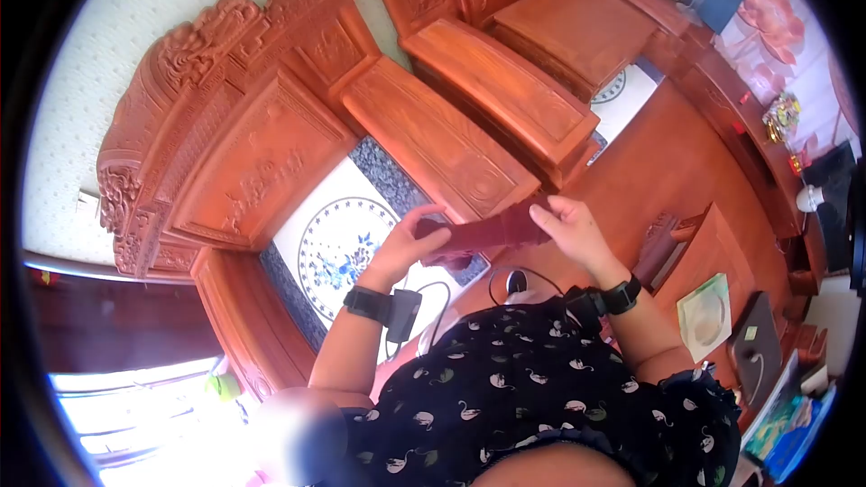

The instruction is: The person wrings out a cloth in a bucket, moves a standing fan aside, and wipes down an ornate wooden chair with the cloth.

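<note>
A dark red cloth (494,233), folded or rolled into a long strip, stretches between my two hands in front of my body. My left hand (401,248) grips its left end, thumb on top and one finger raised behind it. At the other end, my right hand (577,230) pinches the cloth between thumb and fingers. A loose fold of the cloth hangs below the strip. Its exact kind of item I cannot make out. Dark bands with small devices circle both wrists, and cables run down near my lap.
Before me stands a carved wooden bench (271,162) with a white patterned seat cushion (298,257). Wooden armrest blocks (433,126) adjoin it. On the right are a wooden table (713,261), a tissue box (705,316) and a dark laptop-like object (760,343). A bright window is lower left.
</note>
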Demonstrator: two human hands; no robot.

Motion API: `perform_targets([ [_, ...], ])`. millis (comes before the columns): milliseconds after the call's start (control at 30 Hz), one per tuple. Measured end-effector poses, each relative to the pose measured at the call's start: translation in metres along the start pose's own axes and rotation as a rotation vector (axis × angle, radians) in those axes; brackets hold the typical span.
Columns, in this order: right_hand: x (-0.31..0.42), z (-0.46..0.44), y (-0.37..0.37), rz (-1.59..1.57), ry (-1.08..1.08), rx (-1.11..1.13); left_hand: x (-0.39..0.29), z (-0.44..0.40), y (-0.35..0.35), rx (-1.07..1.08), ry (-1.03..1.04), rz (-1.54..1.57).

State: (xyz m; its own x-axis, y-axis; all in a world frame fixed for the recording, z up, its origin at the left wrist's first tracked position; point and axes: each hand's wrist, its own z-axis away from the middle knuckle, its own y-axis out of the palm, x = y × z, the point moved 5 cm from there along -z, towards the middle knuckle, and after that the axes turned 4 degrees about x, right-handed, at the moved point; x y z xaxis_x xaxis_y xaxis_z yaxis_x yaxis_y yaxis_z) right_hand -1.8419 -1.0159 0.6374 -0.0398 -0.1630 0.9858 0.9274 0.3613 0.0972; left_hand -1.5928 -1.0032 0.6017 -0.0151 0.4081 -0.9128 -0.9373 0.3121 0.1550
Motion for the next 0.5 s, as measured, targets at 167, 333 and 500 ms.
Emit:
perform_targets([
  [167, -0.015, -0.02, -0.041, 0.19, -0.026, 0.004, -0.01, -0.002, 0.045, -0.038, 0.105, -0.888],
  [333, 0.004, -0.035, -0.05, 0.514, -0.477, -0.074, -0.011, -0.009, 0.059, -0.217, 0.203, -1.088],
  [500, -0.054, -0.045, -0.059, -0.058, 0.054, 0.049, -0.016, -0.013, 0.062, -0.198, 0.426, -1.112],
])
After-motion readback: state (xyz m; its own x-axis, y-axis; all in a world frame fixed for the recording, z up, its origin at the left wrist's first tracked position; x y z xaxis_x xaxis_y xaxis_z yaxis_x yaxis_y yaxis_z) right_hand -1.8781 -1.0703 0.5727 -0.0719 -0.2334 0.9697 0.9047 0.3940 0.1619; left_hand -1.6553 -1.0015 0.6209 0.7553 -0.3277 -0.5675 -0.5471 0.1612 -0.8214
